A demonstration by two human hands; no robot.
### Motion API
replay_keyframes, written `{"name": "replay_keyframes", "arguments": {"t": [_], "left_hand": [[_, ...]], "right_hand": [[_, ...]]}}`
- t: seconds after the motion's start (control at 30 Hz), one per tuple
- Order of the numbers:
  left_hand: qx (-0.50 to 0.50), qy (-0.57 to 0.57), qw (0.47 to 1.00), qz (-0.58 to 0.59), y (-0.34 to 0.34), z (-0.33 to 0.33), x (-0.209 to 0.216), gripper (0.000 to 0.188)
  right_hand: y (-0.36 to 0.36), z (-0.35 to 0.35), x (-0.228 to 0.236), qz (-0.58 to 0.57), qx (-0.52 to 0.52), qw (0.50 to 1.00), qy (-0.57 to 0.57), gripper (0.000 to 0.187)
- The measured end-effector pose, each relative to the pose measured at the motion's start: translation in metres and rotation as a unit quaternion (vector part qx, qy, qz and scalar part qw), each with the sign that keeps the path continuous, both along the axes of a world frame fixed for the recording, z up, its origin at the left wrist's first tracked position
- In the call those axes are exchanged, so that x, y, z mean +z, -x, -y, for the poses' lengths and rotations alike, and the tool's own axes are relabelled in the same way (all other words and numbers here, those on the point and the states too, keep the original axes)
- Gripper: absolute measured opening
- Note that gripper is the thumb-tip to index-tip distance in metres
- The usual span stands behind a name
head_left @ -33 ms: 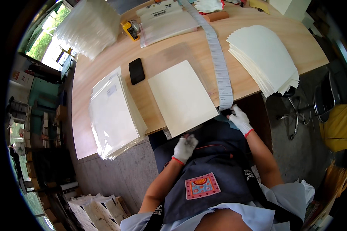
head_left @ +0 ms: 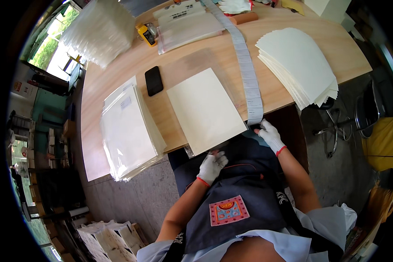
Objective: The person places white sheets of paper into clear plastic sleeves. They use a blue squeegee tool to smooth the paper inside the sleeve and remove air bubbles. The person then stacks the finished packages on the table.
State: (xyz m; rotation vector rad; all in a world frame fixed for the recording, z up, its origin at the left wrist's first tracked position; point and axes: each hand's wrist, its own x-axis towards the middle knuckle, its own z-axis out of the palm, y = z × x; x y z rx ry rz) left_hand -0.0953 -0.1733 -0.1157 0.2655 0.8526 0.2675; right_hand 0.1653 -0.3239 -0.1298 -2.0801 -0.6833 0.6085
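My right hand [head_left: 270, 136], in a white glove with a red cuff, pinches the near end of a long label strip [head_left: 248, 78] at the table's front edge. The strip runs back across the table. My left hand [head_left: 212, 167], gloved the same way, hovers in front of my apron with its fingers loosely bent and nothing visible in them. Just beyond it, a cream sheet of card [head_left: 207, 111] lies on a clear plastic sleeve [head_left: 205, 59], its near corner over the table edge.
A stack of sleeved sheets [head_left: 129, 126] lies at the left, near a black phone [head_left: 153, 81]. Fanned cream cards [head_left: 297, 65] are at the right. Farther back are a yellow bottle [head_left: 146, 35], clear bags [head_left: 190, 32] and a tall plastic-wrapped stack [head_left: 100, 32]. An office chair [head_left: 332, 126] stands beyond the table's right side.
My left hand has shifted slightly to the right, and its fingers have spread a little. My right hand stays at the strip's end.
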Motion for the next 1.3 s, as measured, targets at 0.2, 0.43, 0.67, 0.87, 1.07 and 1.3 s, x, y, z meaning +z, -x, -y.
{"name": "replay_keyframes", "arguments": {"t": [0.2,0.43,0.67,0.87,1.07,1.3], "left_hand": [[-0.284,-0.224,0.932,0.022,-0.052,0.018,0.072,0.048],[-0.26,-0.01,0.959,0.108,-0.121,0.041,0.081,0.017],[-0.254,-0.035,0.965,0.054,-0.126,0.045,0.081,0.009],[-0.33,-0.158,0.928,-0.075,-0.097,0.029,0.032,0.014],[0.096,-0.049,0.991,-0.084,-0.025,-0.016,0.048,0.01],[0.004,-0.206,0.977,-0.056,0.083,-0.019,0.073,0.022]], "right_hand": [[0.012,0.021,0.089,-0.102,-0.005,0.986,-0.129,0.026],[0.026,0.045,0.17,0.258,0.125,0.955,-0.079,0.016],[0.037,0.035,0.186,0.439,0.124,0.883,-0.105,0.021],[0.065,-0.029,0.139,-0.261,0.031,0.936,-0.235,0.007],[0.067,-0.122,0.089,-0.429,0.13,0.861,-0.242,0.01],[0.013,-0.172,0.113,-0.224,0.188,0.951,-0.098,0.008]]}}
